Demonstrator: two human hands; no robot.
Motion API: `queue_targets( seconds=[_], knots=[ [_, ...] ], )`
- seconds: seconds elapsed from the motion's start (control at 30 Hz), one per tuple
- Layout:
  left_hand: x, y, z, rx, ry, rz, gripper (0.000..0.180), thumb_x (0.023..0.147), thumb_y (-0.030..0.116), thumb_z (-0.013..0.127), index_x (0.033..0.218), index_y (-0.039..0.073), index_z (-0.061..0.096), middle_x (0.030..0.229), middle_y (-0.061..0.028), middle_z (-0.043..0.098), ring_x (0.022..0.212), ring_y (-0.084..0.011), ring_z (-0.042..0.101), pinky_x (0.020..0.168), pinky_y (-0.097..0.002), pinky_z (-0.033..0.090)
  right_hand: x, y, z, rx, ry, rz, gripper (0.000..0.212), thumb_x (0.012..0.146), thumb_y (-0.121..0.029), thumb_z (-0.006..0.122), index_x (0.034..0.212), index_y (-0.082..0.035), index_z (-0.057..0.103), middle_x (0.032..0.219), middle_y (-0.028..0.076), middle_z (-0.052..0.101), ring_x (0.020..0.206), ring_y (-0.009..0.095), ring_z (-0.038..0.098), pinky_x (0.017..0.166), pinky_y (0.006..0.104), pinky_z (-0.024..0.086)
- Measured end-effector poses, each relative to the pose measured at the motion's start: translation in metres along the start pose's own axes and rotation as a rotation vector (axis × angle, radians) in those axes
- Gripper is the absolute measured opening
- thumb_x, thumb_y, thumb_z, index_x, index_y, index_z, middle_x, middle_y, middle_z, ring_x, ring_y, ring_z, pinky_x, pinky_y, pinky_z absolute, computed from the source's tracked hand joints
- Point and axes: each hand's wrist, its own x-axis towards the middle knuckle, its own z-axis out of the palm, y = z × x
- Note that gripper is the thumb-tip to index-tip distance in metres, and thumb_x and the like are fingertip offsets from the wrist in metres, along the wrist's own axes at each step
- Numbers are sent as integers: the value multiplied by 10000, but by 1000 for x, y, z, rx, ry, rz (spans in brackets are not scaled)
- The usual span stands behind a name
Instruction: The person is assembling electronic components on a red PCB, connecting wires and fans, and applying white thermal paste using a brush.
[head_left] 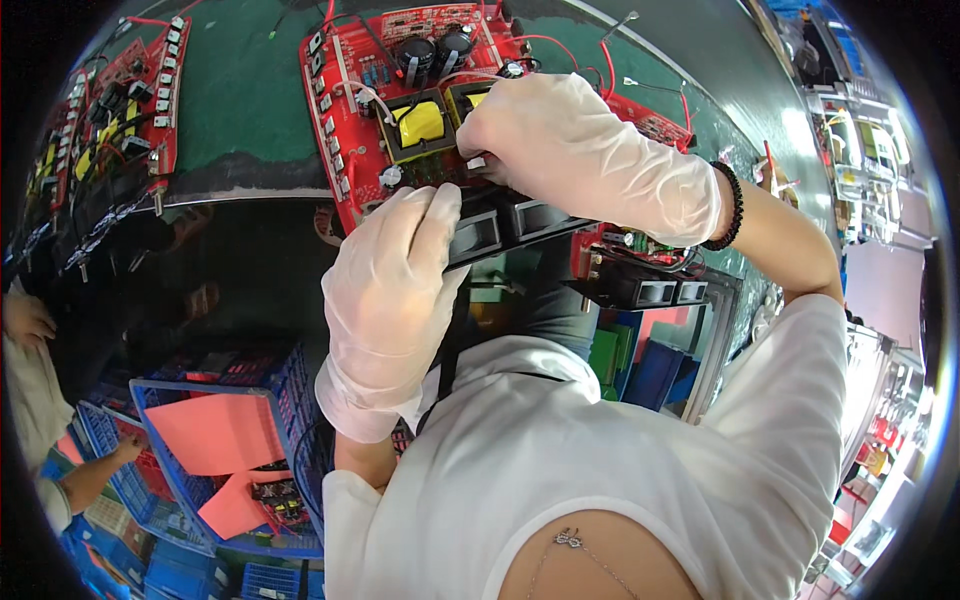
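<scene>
The person's left hand [388, 290] slants upward beside the black housing [508, 222]; the right hand [545, 130] curls above the red circuit board [362, 135]. Whether either grips cannot be told.

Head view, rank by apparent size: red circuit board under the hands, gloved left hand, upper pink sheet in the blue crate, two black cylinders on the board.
1. Red circuit board, though partly covered
2. Gloved left hand
3. Upper pink sheet
4. Left black cylinder and right black cylinder: look alike, unranked
</scene>
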Motion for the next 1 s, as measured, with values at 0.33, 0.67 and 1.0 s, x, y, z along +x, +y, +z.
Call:
queue_targets(
  seconds=[0.33,0.67,1.0],
  knots=[
    [-22,-13,8,-238,146,-65,538,600,-5,742,1109,62,583,1059,-118,601,917,-266,610,743,-315,519,-5,8,7,177,48,17,126,698,-165,649,805,-109,683,733,116,627,728,322,612,628,415,497],
    [-23,-16,8,-239,137,-36,519,597,-6,744,1088,57,586,1034,-114,611,916,-266,610,756,-317,514,6,2,6,103,67,-38,119,679,-85,616,780,-41,662,736,142,628,727,333,623,610,404,501],
    [-22,-17,9,-242,145,-39,484,627,-3,734,1085,57,591,1034,-99,613,906,-249,609,752,-310,503,5,-1,-12,160,-7,39,113,707,-88,621,798,-35,662,722,139,618,697,285,612,608,352,469]
  ],
)
